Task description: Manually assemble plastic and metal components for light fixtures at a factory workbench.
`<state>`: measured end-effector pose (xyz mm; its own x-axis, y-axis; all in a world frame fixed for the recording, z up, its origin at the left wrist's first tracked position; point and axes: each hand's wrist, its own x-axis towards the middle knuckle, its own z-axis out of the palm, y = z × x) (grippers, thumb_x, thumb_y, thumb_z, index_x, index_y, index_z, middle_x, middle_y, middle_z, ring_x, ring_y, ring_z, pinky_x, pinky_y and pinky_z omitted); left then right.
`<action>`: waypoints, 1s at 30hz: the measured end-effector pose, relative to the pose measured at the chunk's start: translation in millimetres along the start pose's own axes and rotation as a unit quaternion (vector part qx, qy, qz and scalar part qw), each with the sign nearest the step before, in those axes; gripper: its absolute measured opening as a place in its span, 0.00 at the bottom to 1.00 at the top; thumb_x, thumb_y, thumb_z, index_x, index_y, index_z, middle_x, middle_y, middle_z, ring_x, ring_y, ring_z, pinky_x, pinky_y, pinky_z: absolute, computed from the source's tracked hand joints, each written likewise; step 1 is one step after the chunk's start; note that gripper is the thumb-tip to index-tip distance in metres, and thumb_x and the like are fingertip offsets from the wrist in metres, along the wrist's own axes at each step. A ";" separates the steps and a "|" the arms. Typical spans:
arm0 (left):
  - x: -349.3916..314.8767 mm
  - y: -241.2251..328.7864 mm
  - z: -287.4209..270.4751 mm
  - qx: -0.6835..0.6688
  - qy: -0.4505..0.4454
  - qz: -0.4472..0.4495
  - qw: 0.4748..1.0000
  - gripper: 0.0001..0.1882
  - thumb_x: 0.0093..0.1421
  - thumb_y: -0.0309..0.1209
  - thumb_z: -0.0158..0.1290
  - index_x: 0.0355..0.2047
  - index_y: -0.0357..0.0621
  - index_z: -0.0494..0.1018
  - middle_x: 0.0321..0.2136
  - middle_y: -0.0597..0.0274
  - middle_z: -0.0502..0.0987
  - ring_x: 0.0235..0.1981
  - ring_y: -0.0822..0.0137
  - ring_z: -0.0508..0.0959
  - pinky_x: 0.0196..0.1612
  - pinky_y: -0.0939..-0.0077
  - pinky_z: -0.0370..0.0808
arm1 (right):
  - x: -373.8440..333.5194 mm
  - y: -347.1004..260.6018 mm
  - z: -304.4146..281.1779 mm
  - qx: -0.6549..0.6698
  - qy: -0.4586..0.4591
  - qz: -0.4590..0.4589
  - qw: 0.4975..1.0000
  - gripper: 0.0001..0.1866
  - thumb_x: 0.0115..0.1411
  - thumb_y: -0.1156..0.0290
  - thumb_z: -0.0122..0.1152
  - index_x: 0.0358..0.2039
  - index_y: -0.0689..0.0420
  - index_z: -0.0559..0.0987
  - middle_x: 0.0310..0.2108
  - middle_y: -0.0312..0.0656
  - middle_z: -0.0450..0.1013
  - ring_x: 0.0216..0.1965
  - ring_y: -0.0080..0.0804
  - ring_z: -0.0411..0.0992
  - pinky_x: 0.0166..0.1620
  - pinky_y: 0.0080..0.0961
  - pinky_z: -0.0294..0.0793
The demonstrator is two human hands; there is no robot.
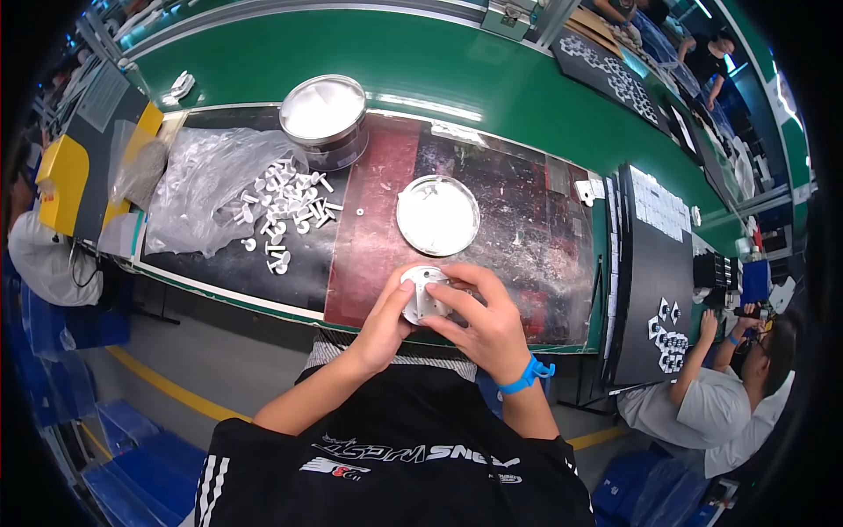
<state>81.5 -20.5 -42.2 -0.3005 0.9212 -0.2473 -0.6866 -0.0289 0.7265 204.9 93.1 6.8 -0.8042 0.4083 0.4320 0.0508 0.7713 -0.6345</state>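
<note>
Near the front edge of the workbench, my left hand (383, 328) grips a round, silver-white metal disc (422, 303) by its left side, fingers closed on the rim. My right hand (488, 327), with a blue band at the wrist, has its fingertips on the disc's face and right edge. A dark hole shows near the disc's top. Just beyond it lies a shallow round dish (437, 216), white inside. Farther back on the left stands a metal tin (324, 123) with a white top surface or filling.
Several white mushroom-shaped pieces (290, 201) spill from a clear plastic bag (204, 184) on the left. A yellow and grey machine (63, 176) stands beyond it. Stacked black boards (654, 290) with white parts flank the right, where a co-worker (702, 395) sits.
</note>
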 end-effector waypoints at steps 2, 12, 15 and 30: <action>-1.3 -2.0 -1.7 -0.004 0.003 -0.020 1.000 0.23 0.74 0.42 0.32 0.63 0.46 0.57 0.55 0.58 0.67 0.55 0.67 0.71 0.55 0.69 0.73 | -1.2 -0.5 2.5 -0.005 0.013 0.007 1.000 0.22 0.43 0.72 0.76 0.42 0.55 0.83 0.45 0.44 0.74 0.44 0.42 0.74 0.43 0.32 0.77; -3.5 -9.4 -5.7 0.027 0.009 0.008 1.000 0.22 0.75 0.43 0.32 0.62 0.46 0.58 0.52 0.59 0.69 0.52 0.70 0.72 0.53 0.73 0.73 | -6.5 -0.7 9.7 -0.023 0.033 0.001 0.999 0.21 0.42 0.72 0.76 0.40 0.54 0.83 0.43 0.42 0.75 0.43 0.44 0.73 0.45 0.36 0.75; -5.2 -6.3 -6.3 -0.009 0.008 0.001 1.000 0.22 0.75 0.44 0.31 0.60 0.45 0.59 0.51 0.58 0.69 0.52 0.70 0.73 0.52 0.74 0.74 | -5.2 -3.2 10.2 -0.023 0.021 -0.013 0.999 0.21 0.44 0.71 0.74 0.41 0.53 0.83 0.44 0.43 0.74 0.45 0.46 0.72 0.47 0.39 0.74; -86.5 22.5 -87.2 -0.048 0.150 0.102 0.982 0.20 0.67 0.33 0.47 0.55 0.40 0.58 0.43 0.37 0.77 0.41 0.51 0.81 0.45 0.59 0.81 | 75.4 -7.0 124.0 0.136 -0.101 -0.036 0.985 0.13 0.59 0.78 0.59 0.45 0.58 0.77 0.38 0.46 0.73 0.41 0.44 0.74 0.41 0.34 0.73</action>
<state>34.4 -134.7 -60.4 -0.6099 0.7370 -0.2912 -0.6470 -0.2509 0.7200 70.5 58.0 -35.7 -0.9030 0.2302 0.3628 -0.1487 0.6246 -0.7666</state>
